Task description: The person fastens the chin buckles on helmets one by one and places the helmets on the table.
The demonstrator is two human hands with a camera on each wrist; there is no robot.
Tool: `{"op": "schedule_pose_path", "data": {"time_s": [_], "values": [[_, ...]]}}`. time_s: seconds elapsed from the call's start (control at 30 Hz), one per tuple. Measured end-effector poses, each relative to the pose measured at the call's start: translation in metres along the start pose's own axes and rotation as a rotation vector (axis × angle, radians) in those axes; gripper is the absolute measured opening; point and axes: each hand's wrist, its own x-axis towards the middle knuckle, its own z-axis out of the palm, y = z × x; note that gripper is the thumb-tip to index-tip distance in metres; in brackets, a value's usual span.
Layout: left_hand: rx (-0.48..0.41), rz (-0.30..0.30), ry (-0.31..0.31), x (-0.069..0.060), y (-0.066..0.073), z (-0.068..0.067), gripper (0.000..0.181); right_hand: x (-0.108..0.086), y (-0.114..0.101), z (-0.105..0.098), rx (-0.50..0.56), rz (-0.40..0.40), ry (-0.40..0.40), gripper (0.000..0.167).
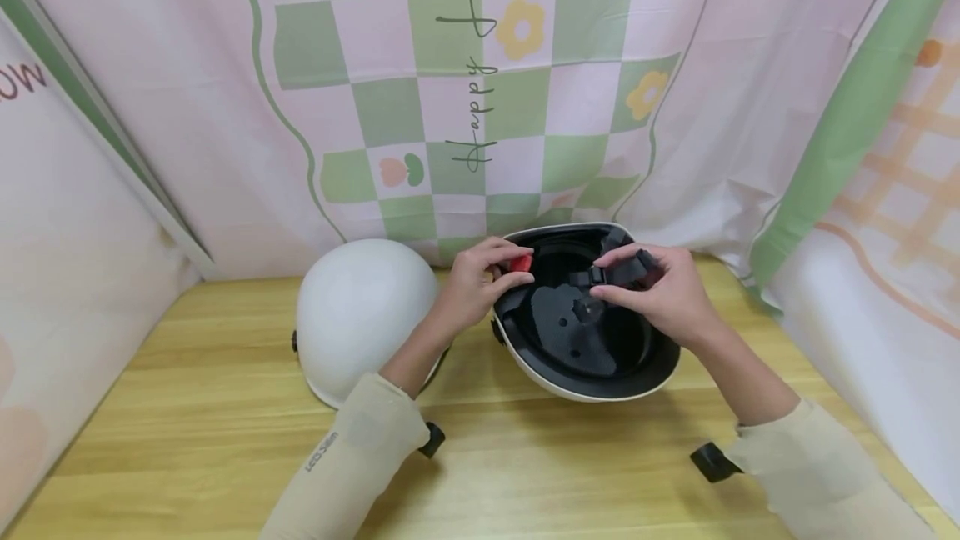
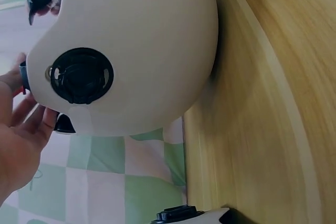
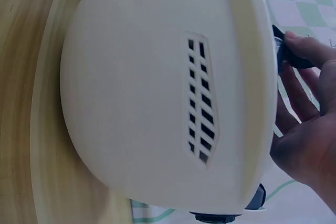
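An upturned white helmet (image 1: 581, 390) with a black lining lies open side up on the table. At its left rim my left hand (image 1: 471, 280) pinches a red buckle piece (image 1: 521, 262) between thumb and fingers. Over the opening, my right hand (image 1: 671, 294) holds a black chin strap (image 1: 624, 272) with a black buckle part at its end. The two strap ends are apart. In the left wrist view a round black knob (image 2: 81, 76) shows on the helmet's side. A slotted vent (image 3: 202, 103) appears in the right wrist view.
A second white helmet (image 1: 365, 315) stands dome up to the left, close to my left forearm. The wooden table (image 1: 187, 423) meets a printed checkered curtain (image 1: 450, 107) right behind both helmets. More curtain hangs at either side.
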Motion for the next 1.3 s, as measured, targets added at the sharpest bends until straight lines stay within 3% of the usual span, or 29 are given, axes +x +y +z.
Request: {"op": "schedule_pose_path", "data": {"time_s": [0.17,0.4,0.57,0.87,1.07,1.3], "values": [[0.002,0.048,0.008,0.000,0.000,0.001,0.034,0.001,-0.006,-0.004,-0.125,0.032,-0.003,0.028],[-0.015,0.083,0.003,-0.004,0.000,0.003,0.029,0.003,-0.009,-0.002,-0.149,0.043,-0.008,0.028],[-0.027,0.101,-0.015,-0.006,0.000,0.003,0.034,0.000,-0.008,0.002,-0.224,0.025,-0.015,0.027],[-0.118,0.088,0.052,-0.008,0.004,0.005,0.028,0.001,-0.008,0.019,-0.210,-0.057,-0.024,0.027],[-0.134,0.059,0.021,-0.008,0.012,0.004,0.027,0.000,-0.011,0.026,-0.226,-0.099,0.006,0.029],[-0.176,0.060,-0.047,-0.010,0.012,0.000,0.026,-0.001,-0.009,0.025,-0.235,-0.110,0.035,0.031]]}}
